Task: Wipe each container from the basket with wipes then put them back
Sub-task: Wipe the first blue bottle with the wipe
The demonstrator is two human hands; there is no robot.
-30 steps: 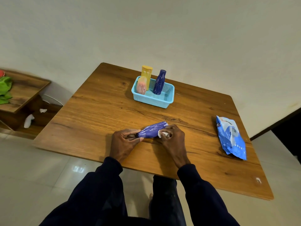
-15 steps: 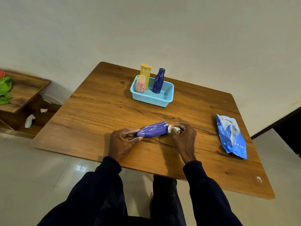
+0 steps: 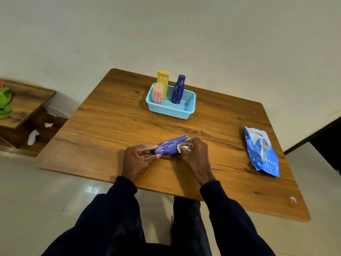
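A purple bottle [image 3: 170, 147] lies on its side on the wooden table [image 3: 114, 126], close to the near edge. My left hand [image 3: 137, 160] grips its narrow end. My right hand [image 3: 194, 154] presses a crumpled white wipe [image 3: 183, 148] against the bottle's wide part. Farther back stands a light blue basket [image 3: 171, 109] holding a yellow container [image 3: 163, 82], a dark blue bottle [image 3: 177, 89] and a pink container [image 3: 157, 94]. A blue pack of wipes [image 3: 261, 150] lies flat at the table's right side.
To the left, lower than the table, is a wooden shelf unit [image 3: 24, 108] with a green cloth [image 3: 4, 102] on top and white scraps [image 3: 33, 136] underneath. A pale wall runs behind the table. Glossy floor tiles lie below.
My right hand slid the wipe out to the bottle's far end, then back toward its middle. The left hand kept its grip on the narrow end.
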